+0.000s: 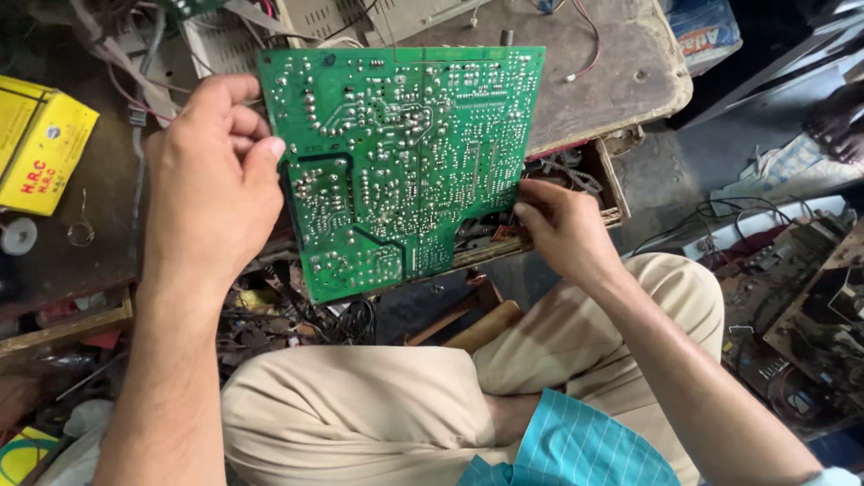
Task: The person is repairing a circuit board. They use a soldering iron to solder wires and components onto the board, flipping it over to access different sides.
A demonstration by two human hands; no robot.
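Knees (378, 405) in beige trousers, folded nearest the lens. Workbench (621, 81), worn, cluttered with wires. Board (405, 166), green, held upright over the bench edge, solder side turned toward the viewer (so the joints can be read). Left hand (211, 180), closed on the board's left edge. Right hand (562, 229), pinched shut on its lower right edge. Yellow box (40, 144), set aside at left.
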